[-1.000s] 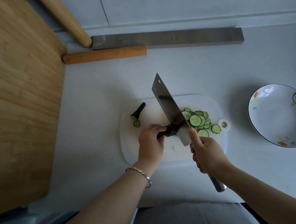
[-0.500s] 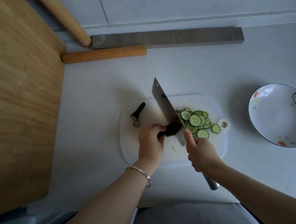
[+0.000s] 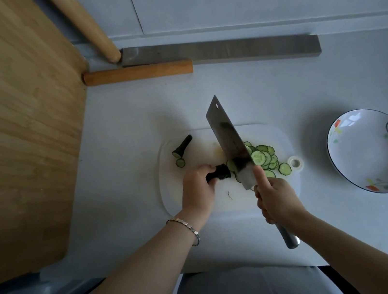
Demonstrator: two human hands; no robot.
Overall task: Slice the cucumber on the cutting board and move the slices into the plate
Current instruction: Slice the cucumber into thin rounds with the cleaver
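1. Knife (image 3: 230, 141) swung back up and right after the downstroke half a second ago; the blade face shows wider.
2. Right hand (image 3: 276, 201) shifted right, away from the cucumber (image 3: 220, 173).

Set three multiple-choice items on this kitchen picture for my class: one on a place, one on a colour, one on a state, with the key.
1. Where does the plate stand relative to the cutting board?
A. Left of it
B. Right of it
C. On it

2. What colour is the cutting board?
A. Black
B. Red
C. White

3. What does the right hand grip?
A. Nothing
B. The knife
C. A slice

Key: 1 B, it lies past the board's right edge; 2 C, its bare surface is white; 3 B, fingers curl round the knife's handle.
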